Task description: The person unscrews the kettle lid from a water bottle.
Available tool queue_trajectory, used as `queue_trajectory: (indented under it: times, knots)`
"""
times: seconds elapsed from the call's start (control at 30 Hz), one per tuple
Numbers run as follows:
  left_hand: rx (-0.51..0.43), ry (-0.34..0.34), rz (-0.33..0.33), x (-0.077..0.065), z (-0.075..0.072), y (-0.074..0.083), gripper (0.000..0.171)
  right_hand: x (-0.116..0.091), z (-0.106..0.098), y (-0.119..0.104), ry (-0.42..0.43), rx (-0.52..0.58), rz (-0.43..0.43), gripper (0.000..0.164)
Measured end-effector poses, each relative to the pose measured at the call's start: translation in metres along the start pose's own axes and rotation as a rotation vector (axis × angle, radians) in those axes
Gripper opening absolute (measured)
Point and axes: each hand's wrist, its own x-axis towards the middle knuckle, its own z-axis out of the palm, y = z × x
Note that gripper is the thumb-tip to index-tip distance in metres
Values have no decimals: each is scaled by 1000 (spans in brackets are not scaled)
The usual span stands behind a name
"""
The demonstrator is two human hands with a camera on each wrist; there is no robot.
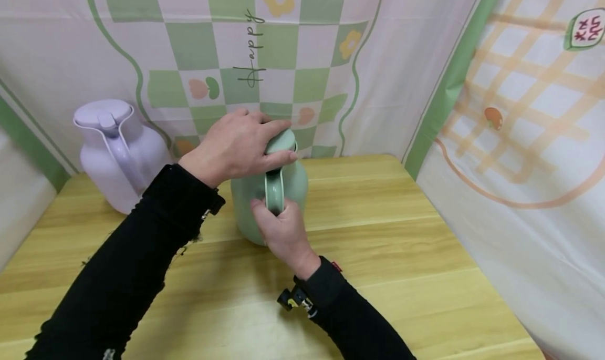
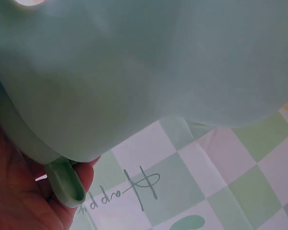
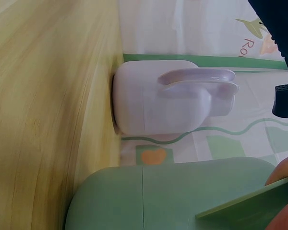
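A pale green thermos jug [image 1: 248, 215] stands on the wooden table, its handle [image 1: 275, 189] facing me. My left hand [image 1: 231, 147] lies over the top and grips the lid [image 1: 282, 141], thumb on the near side. In the left wrist view, fingers curl round a green tab [image 2: 66, 184] by the lid, and the jug's body [image 2: 149, 62] fills most of the picture. My right hand [image 1: 285, 231] holds the handle, thumb along its left side. In the right wrist view, only a bit of that hand shows at the handle's edge [image 3: 249, 206].
A lilac thermos jug [image 1: 127, 144] stands at the table's back left, its handle toward me. Behind the table [image 1: 378, 234] hangs a checked green and white cloth [image 1: 194, 44]; another printed cloth [image 1: 520, 113] hangs along the right side.
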Motion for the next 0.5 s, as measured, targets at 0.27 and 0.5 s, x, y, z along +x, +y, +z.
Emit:
queue_trajectory:
  times: [0.27,0.5]
  knots:
    - [15,52,-66,1,3,6,79,0,0,-1,11,-10,12,47]
    - [36,116,-98,2,2,7,76,1,0,-1,4,-11,1,49]
